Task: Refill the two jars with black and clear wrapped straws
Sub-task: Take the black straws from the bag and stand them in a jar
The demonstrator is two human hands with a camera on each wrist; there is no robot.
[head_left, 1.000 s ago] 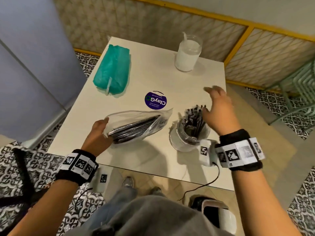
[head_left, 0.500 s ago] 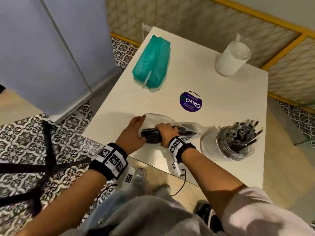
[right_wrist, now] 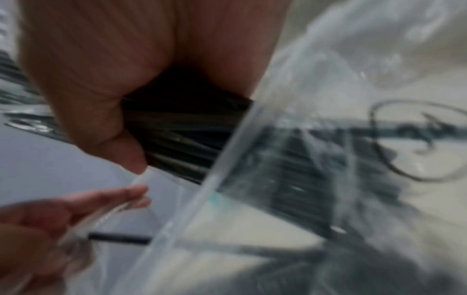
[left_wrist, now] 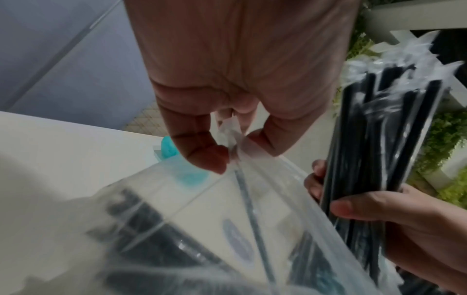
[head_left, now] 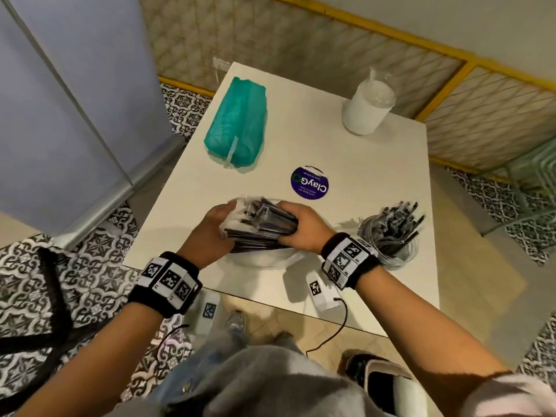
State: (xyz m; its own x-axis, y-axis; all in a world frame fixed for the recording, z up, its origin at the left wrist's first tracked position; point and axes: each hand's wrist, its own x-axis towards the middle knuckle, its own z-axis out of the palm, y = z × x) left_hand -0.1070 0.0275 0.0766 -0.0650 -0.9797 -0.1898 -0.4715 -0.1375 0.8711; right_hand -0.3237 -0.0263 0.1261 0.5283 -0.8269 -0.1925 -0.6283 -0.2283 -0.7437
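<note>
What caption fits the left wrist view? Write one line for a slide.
Left hand pinches the clear bag open while right hand grips black wrapped straws.

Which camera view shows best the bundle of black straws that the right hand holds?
The left wrist view: the bundle of black straws stands sharp and unobstructed in the right hand. The head view shows it small between both hands; the right wrist view blurs it.
</note>
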